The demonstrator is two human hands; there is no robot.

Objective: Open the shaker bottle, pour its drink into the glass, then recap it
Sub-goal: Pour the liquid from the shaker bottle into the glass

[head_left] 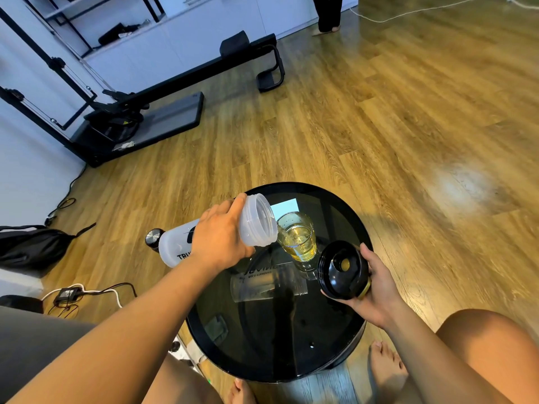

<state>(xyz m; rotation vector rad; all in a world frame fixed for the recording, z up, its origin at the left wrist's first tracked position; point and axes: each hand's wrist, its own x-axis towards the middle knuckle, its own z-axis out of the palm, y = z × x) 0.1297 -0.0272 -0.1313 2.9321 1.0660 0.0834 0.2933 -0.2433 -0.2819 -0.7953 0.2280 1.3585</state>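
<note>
My left hand (pixel 220 234) grips the translucent white shaker bottle (pixel 256 221) around its upper body. The bottle lies tipped nearly on its side, its open threaded mouth over the rim of the glass (pixel 298 239). The clear glass stands on the round black glass table (pixel 291 345) and holds yellow drink to well over half its height. A thin stream runs from the bottle's mouth into it. To the right of the glass, my right hand (pixel 379 290) holds the black lid (pixel 341 269) with its inside facing me, just above the table.
A small dark bottle with a metal cap (pixel 153 239) stands on the floor behind the shaker. A black bag (pixel 32 247) and cables (pixel 84 295) lie on the wooden floor at left. Exercise equipment (pixel 140 118) stands farther back. My bare feet (pixel 385 371) are under the table's near edge.
</note>
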